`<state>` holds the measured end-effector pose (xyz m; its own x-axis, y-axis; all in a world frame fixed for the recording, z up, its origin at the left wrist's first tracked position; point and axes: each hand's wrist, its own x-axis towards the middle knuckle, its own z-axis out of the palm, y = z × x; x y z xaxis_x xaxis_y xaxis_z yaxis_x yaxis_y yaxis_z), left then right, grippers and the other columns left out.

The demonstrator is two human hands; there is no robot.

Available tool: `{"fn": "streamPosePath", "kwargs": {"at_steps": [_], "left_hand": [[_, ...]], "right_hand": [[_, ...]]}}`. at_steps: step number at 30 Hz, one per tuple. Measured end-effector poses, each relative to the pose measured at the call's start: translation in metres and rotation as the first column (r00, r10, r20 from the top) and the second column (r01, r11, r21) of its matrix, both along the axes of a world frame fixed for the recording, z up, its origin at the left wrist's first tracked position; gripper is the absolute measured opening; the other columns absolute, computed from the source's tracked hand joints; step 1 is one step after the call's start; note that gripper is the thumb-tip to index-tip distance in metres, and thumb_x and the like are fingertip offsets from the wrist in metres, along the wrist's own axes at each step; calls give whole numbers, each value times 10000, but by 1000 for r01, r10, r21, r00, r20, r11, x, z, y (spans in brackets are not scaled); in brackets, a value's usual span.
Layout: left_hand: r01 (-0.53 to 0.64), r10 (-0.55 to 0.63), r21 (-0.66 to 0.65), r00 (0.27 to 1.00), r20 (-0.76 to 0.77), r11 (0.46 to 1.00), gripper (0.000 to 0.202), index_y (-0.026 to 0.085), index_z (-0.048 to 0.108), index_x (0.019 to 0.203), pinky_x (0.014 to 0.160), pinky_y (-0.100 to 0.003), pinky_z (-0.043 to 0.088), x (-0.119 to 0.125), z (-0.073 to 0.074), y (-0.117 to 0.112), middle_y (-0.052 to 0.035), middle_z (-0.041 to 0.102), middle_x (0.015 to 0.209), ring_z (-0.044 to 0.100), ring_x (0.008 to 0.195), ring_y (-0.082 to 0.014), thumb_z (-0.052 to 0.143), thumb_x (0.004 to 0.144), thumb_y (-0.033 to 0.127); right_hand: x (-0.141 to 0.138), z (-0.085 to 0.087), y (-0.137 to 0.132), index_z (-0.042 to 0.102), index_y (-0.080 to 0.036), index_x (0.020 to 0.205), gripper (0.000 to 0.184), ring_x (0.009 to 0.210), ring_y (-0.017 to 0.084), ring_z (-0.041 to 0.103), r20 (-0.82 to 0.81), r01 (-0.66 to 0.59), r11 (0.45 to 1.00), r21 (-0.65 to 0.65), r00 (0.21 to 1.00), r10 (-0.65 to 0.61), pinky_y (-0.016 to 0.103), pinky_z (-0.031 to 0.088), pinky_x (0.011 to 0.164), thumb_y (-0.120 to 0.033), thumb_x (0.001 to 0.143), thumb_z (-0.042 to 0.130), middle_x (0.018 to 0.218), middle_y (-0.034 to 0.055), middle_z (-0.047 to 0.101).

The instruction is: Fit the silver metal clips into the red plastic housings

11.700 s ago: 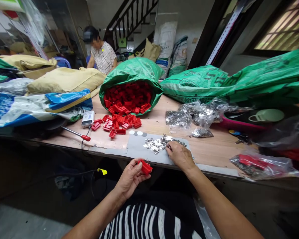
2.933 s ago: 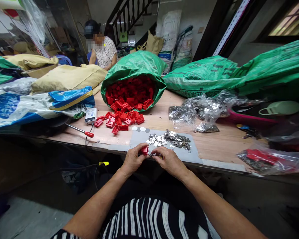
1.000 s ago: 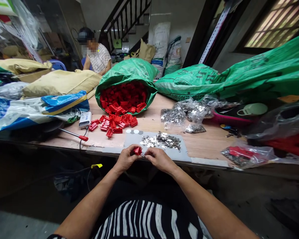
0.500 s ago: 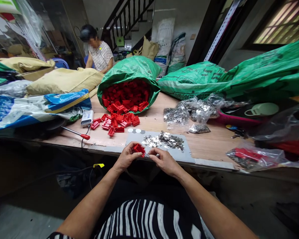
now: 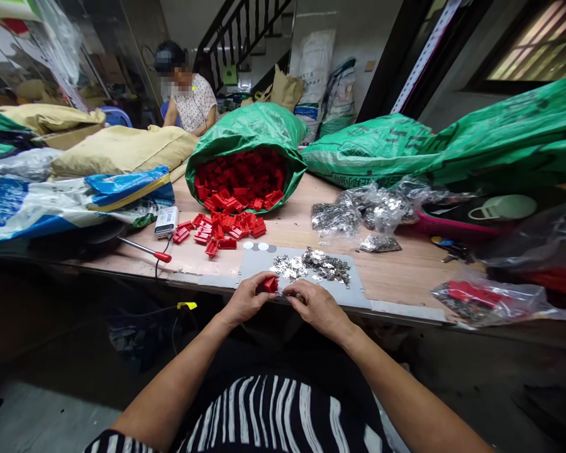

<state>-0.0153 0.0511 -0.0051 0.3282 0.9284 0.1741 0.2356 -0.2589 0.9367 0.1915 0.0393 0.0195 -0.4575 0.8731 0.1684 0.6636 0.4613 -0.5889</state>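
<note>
Fingers of my left hand (image 5: 248,298) are closed around a red plastic part (image 5: 270,285) at the table's front edge. Close beside it, my right hand (image 5: 314,304) pinches a small metal piece (image 5: 281,294) against the red part's near end; its exact shape is too small to make out. Just beyond both hands lies a grey mat (image 5: 356,289). On the mat are a pile of flat shiny metal pieces (image 5: 288,267) and a darker pile of small metal parts (image 5: 327,267).
A green sack (image 5: 252,123) spills loose red parts (image 5: 226,229) onto the table. Bagged metal pieces (image 5: 380,244) and a pink basket (image 5: 446,226) sit to the right. At left are a white device (image 5: 166,221) and a red-tipped rod (image 5: 162,257). Another person (image 5: 191,100) sits behind.
My left hand has turned the red part, so less of it shows. The right hand's fingers have curled in closer to it. Piles and sacks stay in place.
</note>
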Motion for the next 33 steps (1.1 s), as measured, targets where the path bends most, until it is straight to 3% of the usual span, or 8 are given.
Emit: {"fn": "streamPosePath", "kwargs": {"at_steps": [5,27,33], "left_hand": [[26,-25,22,998,-64,999,376,210,659,1088,907,-308,444,0,5,4,-31,701,977,621,944,-195,694,717,163],[49,-48,53,999,-25,997,304,210,684,980,780,-268,448,-1,2,7,-15,692,874,610,812,-172,714,681,166],[44,-45,54,999,16,998,272,208,675,954,771,-276,447,0,-2,7,-14,681,848,600,797,-172,710,686,181]], "right_hand": [[-2,-3,-4,674,-240,995,205,878,162,621,54,19,999,43,998,-21,285,474,804,-173,866,529,971,33,666],[-6,-5,-3,686,-209,936,177,874,176,621,44,50,999,13,998,-50,301,475,806,-134,856,547,934,53,660],[-19,-3,-6,684,-217,891,163,840,185,614,52,155,988,-24,987,-154,307,462,784,-142,849,545,891,51,662]]}}
